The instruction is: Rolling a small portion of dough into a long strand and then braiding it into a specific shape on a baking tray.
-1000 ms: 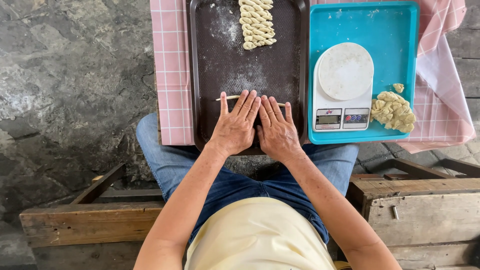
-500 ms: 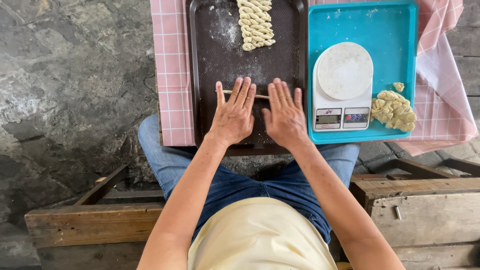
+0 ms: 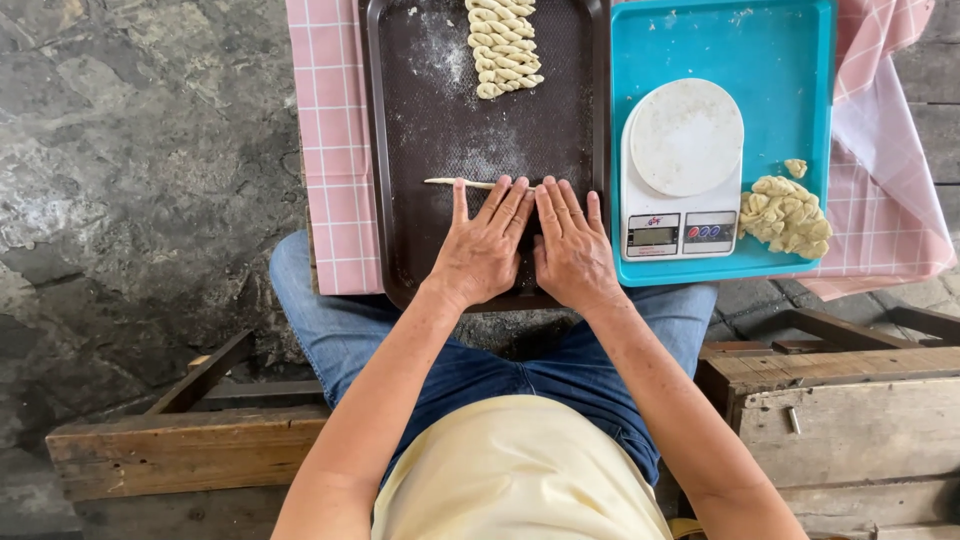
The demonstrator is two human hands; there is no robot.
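1. Dough strand (image 3: 455, 182) – thin, pale rope lying crosswise on the dark brown tray (image 3: 400, 150), near the tray's front half. Only its left end shows; the rest runs under the hands.
2. Left hand (image 3: 480, 245) lies flat, palm down, fingers (image 3: 500, 200) spread and straight – released, not clenched, not pinching anything. The strand passes under its fingertips and pokes out to the left past the index finger.
3. Right hand (image 3: 570, 245) has the same posture: flat, fingers extended, pressed side by side against the left hand. Whether the strand reaches under it I cannot tell; it is hidden.
4. Handling judgement: soft, light, easily stretched or torn. A pinch would likely dent or snap it; flat-palm contact spreads the load. If lifted, support it at both ends or mid-length, not by the thin tip.
5. The tray surface looks floured, so the strand should roll rather than stick.
6. Finished twisted dough pieces (image 3: 503, 45) sit stacked at the tray's far edge, well apart from the hands.
7. Right of the tray: turquoise tray (image 3: 780, 60) holding a white kitchen scale (image 3: 683, 170) and a lump of raw dough (image 3: 787, 215) just beside the scale.
8. Both trays rest on a pink checked cloth (image 3: 330, 150).
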